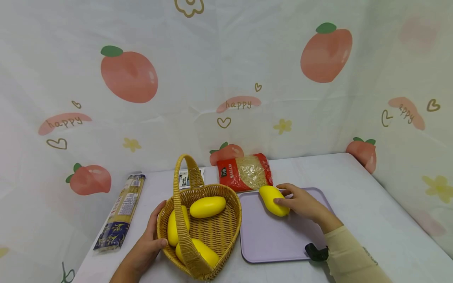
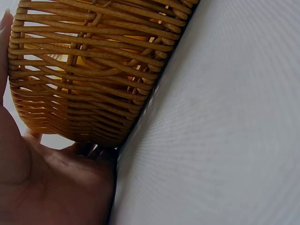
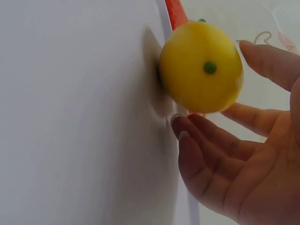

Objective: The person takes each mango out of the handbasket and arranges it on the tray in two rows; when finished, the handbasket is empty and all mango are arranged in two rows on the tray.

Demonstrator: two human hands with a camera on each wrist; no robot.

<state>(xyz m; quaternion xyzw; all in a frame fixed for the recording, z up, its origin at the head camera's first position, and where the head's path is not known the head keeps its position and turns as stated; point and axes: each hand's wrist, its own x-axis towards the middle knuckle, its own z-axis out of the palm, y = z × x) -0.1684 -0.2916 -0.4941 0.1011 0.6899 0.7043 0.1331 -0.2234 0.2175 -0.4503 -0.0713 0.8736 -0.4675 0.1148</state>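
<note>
A heart-shaped wicker basket (image 1: 212, 232) with a tall arched handle holds three yellow toy mangoes (image 1: 207, 207). My left hand (image 1: 144, 244) grips its left side, thumb at the rim and the other fingers along the outer wall. In the left wrist view, the palm lies low against the woven wall (image 2: 89, 93). Over the lilac tray (image 1: 269, 247), my right hand (image 1: 301, 202) holds another yellow mango (image 1: 274, 201) between thumb and fingers. Its green stem spot (image 3: 210, 67) faces the right wrist camera, and the far fingertips are partly hidden behind it.
A red bag of pasta (image 1: 245, 172) lies behind the tray. On the left is a long pack of noodles (image 1: 122, 212) with a blue end. A small white packet (image 1: 191, 179) shows behind the basket handle. The right wrist's black camera mount (image 1: 316, 252) overlaps the tray's front edge.
</note>
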